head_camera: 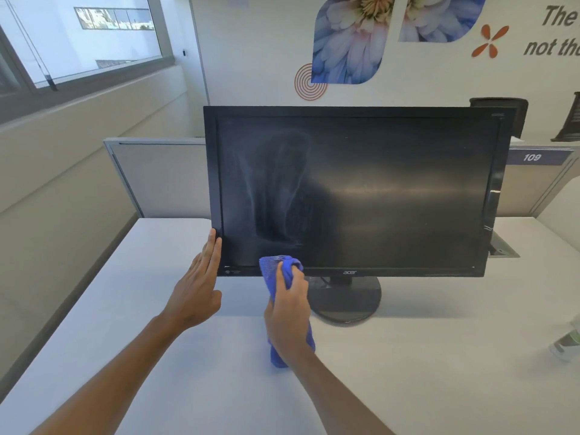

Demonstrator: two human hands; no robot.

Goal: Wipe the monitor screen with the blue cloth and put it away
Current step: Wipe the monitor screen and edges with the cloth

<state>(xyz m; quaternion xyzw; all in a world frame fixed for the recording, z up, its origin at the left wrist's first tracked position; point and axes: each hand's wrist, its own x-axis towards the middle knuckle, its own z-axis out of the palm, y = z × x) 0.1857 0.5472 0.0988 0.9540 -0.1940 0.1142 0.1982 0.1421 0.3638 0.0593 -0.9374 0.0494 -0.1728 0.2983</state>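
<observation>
Head view: monitor (pixel 354 189) stands upright on its round base on the white desk (pixel 125 309), screen facing the person. Right hand (pixel 290 312) has its grip closed round the bunched blue cloth (pixel 270 271); the cloth's top end sits at the screen's lower edge, left of centre, over the bottom bezel, and its tail hangs below the wrist. Left hand (pixel 201 284) is flat and open, holding nothing, fingertips against the monitor's left bezel near the bottom corner, apparently bracing it. Pale smears show on the left part of the screen; the right part looks darker and more even, with glare. Judgement: wiping is under way, not finished. To do this step well: keep the left hand steadying the frame so the panel does not swivel, press lightly with a flat pad of cloth, and work in overlapping passes across the smeared zone and out to the corners. A bottle (pixel 568 343) lies at the desk's right edge, well apart.
</observation>
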